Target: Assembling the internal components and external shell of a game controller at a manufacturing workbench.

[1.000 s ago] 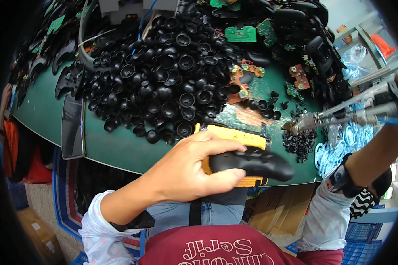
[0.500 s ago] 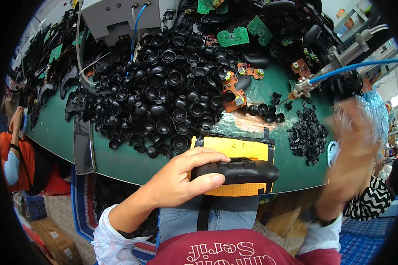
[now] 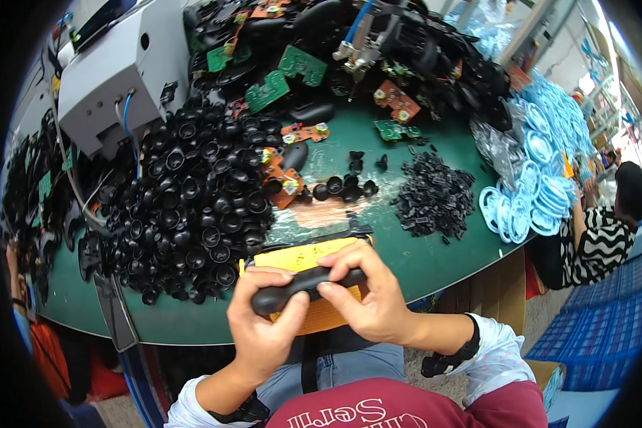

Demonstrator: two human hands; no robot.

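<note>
A black game controller (image 3: 309,282) is held level above the table's near edge, its long edge turned toward me. My left hand (image 3: 262,329) is closed around its left end, thumb on the near side and fingers on the far side. On the right part, my right hand (image 3: 369,303) grips it too, thumb pressing near the middle. Under and behind the controller lies a yellow mat (image 3: 292,255) with black edging. The controller's underside and the fingertips behind it are hidden.
Black thumbstick caps (image 3: 192,207) form a large heap at left, with a grey machine box (image 3: 114,78) behind. Small black plastic pieces (image 3: 435,196) are piled at right, near light-blue rings (image 3: 535,200). Green circuit boards (image 3: 267,91) and a metal fixture (image 3: 360,53) are farther back. Another person (image 3: 599,228) sits far right.
My right hand, blurred at the right before, has come in and taken hold of the controller beside my left hand. The whole view has swung toward the right.
</note>
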